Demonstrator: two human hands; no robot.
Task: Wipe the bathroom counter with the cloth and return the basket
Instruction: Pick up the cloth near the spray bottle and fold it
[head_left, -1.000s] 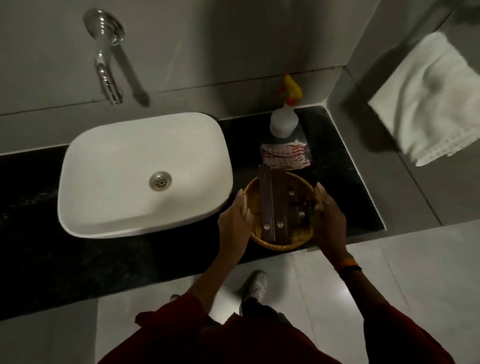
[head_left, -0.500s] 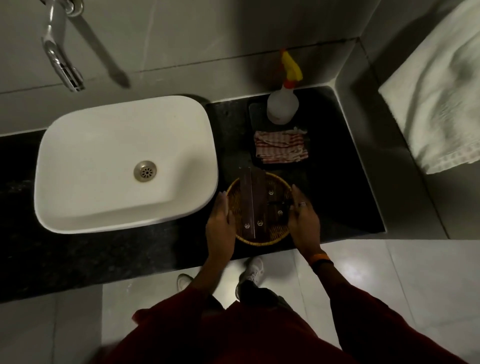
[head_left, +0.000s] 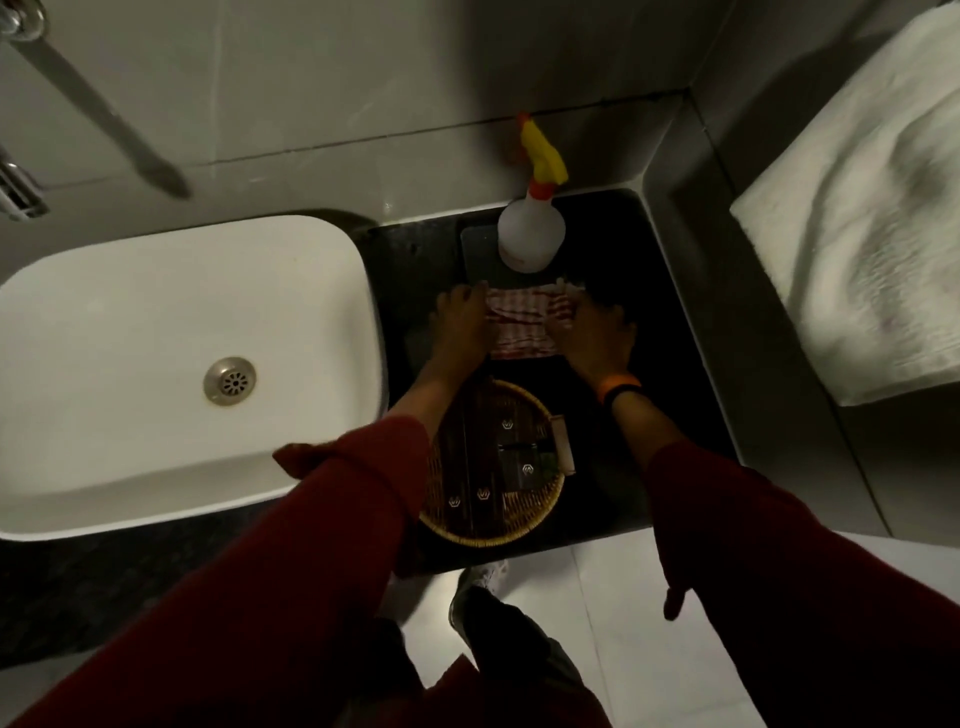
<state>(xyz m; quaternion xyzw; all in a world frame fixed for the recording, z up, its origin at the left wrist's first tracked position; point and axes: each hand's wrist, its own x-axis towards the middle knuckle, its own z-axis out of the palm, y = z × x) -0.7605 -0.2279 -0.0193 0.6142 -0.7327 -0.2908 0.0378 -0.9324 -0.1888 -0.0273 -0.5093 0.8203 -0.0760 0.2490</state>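
A folded red-and-white striped cloth lies on the black counter behind a round woven basket. My left hand grips the cloth's left edge and my right hand grips its right edge. The basket sits near the counter's front edge, between my forearms, holding dark packets and a small brush. Neither hand touches the basket.
A white spray bottle with a yellow trigger stands on a dark mat just behind the cloth. A white basin fills the counter's left side, a tap above it. A white towel hangs on the right wall.
Both hands have let go of the basket's sides and reached forward over it to the striped cloth. The basket now rests on the counter.
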